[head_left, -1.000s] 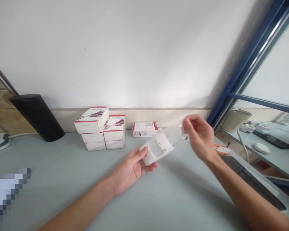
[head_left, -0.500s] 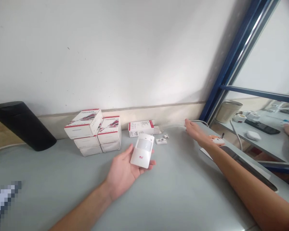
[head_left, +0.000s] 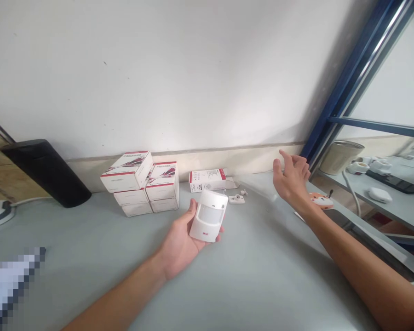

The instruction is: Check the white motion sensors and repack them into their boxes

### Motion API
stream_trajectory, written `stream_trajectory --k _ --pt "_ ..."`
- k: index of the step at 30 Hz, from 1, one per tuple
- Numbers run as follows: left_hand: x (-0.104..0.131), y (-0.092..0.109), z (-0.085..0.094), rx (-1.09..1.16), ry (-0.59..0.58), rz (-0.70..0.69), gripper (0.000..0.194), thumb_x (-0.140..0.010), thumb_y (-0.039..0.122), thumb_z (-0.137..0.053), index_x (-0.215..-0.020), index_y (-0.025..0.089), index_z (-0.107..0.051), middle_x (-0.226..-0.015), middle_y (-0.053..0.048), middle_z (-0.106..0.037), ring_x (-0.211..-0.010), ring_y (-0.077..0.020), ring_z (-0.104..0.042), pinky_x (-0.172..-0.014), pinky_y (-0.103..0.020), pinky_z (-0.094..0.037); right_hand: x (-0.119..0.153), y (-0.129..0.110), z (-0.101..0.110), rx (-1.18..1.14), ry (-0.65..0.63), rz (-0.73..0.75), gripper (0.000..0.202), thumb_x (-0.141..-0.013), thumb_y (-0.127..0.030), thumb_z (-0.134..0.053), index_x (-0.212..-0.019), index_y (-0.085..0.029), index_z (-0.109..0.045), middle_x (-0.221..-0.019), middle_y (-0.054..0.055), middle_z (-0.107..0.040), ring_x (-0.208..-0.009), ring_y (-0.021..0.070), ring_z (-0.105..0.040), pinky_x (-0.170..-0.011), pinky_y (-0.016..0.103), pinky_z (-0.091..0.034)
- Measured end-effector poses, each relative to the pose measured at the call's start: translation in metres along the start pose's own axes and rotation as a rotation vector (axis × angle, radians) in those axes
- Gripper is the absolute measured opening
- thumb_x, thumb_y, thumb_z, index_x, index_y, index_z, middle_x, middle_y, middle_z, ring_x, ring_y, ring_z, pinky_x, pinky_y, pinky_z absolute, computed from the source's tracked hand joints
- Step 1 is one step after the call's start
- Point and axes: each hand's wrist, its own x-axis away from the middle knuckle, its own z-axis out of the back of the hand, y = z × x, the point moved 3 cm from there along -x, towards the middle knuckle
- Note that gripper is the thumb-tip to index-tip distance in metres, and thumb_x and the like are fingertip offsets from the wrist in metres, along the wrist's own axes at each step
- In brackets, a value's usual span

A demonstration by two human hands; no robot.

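A white motion sensor (head_left: 209, 216) with a curved lens window lies in my left hand (head_left: 184, 241), my thumb along its left side and my fingers behind it. A thin metal piece sticks up at its top edge. My right hand (head_left: 291, 177) is raised near the wall at the right, fingers apart and nothing seen in them. Just left of it, a faint see-through film (head_left: 267, 195), blurred, shows over the table. Behind the sensor are a white mounting bracket (head_left: 236, 199) and an opened white-and-red box (head_left: 207, 179) on its side.
Several white-and-red boxes (head_left: 146, 186) are stacked at the left, beside a black cylinder-like object (head_left: 48, 172) leaning near the wall. An orange-and-white item (head_left: 320, 201) and a dark tablet-like device (head_left: 369, 243) lie under my right forearm. A blue-framed mirror (head_left: 326, 122) stands at the right.
My right hand has lifted and its fingers have spread. The left hand still holds the sensor, now tilted slightly more to the right. The view has shifted a little left.
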Motion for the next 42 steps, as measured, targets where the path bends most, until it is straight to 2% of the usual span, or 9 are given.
stream_trajectory --k 7,13,15,19,22,26,32,38,42 --pt "0.0 0.001 0.0 0.001 0.038 -0.012 0.036 -0.105 0.036 -0.052 -0.13 0.014 -0.065 -0.117 -0.019 -0.075 -0.086 -0.029 -0.073 -0.076 -0.041 -0.057 0.0 -0.001 -0.003 -0.06 0.003 -0.032 0.054 -0.104 -0.05 -0.038 -0.147 -0.024 -0.058 -0.136 0.018 -0.046 -0.133 0.0385 -0.044 -0.115 0.065 -0.032" --pt "0.004 0.002 -0.001 -0.019 0.059 -0.003 0.035 -0.102 0.025 -0.051 -0.136 0.022 -0.057 -0.119 -0.012 -0.074 -0.092 -0.0312 -0.077 -0.086 -0.044 -0.057 0.028 -0.049 0.012 -0.374 -0.042 0.25 0.043 -0.106 -0.049 -0.044 -0.135 -0.024 -0.066 -0.127 0.016 -0.052 -0.127 0.0325 -0.051 -0.114 0.055 -0.04" --pt "0.004 0.001 -0.002 -0.031 0.027 0.01 0.034 -0.103 0.029 -0.051 -0.135 0.022 -0.058 -0.12 -0.012 -0.074 -0.093 -0.0316 -0.077 -0.088 -0.045 -0.056 0.041 -0.066 0.018 -0.499 -0.186 0.318 0.041 -0.107 -0.052 -0.044 -0.13 -0.026 -0.068 -0.124 0.014 -0.057 -0.118 0.0287 -0.057 -0.106 0.048 -0.047" --pt "0.002 0.0 -0.003 -0.102 -0.076 -0.001 0.038 -0.105 0.041 -0.05 -0.132 0.018 -0.063 -0.12 -0.015 -0.073 -0.091 -0.0308 -0.074 -0.087 -0.046 -0.055 0.067 -0.093 0.022 -0.738 -0.762 0.194 0.048 -0.109 -0.06 -0.038 -0.115 -0.027 -0.072 -0.092 0.004 -0.065 -0.083 0.0189 -0.06 -0.078 0.035 -0.049" --pt "0.001 -0.002 -0.004 -0.163 -0.113 -0.015 0.048 -0.106 0.052 -0.047 -0.132 0.016 -0.066 -0.117 -0.016 -0.073 -0.091 -0.0286 -0.073 -0.088 -0.044 -0.055 0.08 -0.102 0.021 -0.841 -0.92 0.042 0.047 -0.105 -0.062 -0.05 -0.095 -0.023 -0.073 -0.073 -0.002 -0.054 -0.069 0.0143 -0.05 -0.065 0.03 -0.041" --pt "0.0 -0.004 -0.002 -0.23 -0.145 0.003 0.053 -0.106 0.06 -0.045 -0.125 0.015 -0.067 -0.111 -0.016 -0.074 -0.085 -0.027 -0.072 -0.081 -0.041 -0.055 0.071 -0.093 0.015 -0.939 -0.765 -0.152 0.044 -0.1 -0.062 -0.06 -0.088 -0.021 -0.073 -0.067 -0.004 -0.045 -0.063 0.012 -0.04 -0.059 0.028 -0.032" --pt "0.001 -0.002 -0.007 -0.34 -0.233 0.092 0.046 -0.106 0.056 -0.045 -0.121 0.017 -0.065 -0.104 -0.015 -0.073 -0.077 -0.0254 -0.071 -0.07 -0.039 -0.054 0.009 -0.039 0.019 -1.158 -0.228 -0.406 0.043 -0.086 -0.062 -0.078 -0.086 -0.02 -0.068 -0.063 -0.007 -0.035 -0.058 0.0103 -0.03 -0.053 0.026 -0.027" --pt "-0.001 0.002 -0.01 -0.36 -0.254 0.13 0.045 -0.107 0.051 -0.045 -0.126 0.015 -0.064 -0.109 -0.017 -0.073 -0.078 -0.0234 -0.069 -0.07 -0.037 -0.053 -0.011 -0.014 0.018 -1.119 -0.218 -0.473 0.047 -0.083 -0.066 -0.08 -0.086 -0.021 -0.068 -0.065 -0.007 -0.034 -0.058 0.0105 -0.032 -0.052 0.025 -0.031" --pt "0.002 0.004 -0.01 -0.34 -0.261 0.103 0.042 -0.107 0.049 -0.044 -0.123 0.016 -0.064 -0.113 -0.016 -0.072 -0.082 -0.0259 -0.071 -0.076 -0.04 -0.054 -0.01 -0.012 0.015 -1.009 -0.206 -0.395 0.052 -0.083 -0.073 -0.074 -0.086 -0.021 -0.069 -0.064 -0.006 -0.039 -0.058 0.0114 -0.035 -0.054 0.028 -0.033"
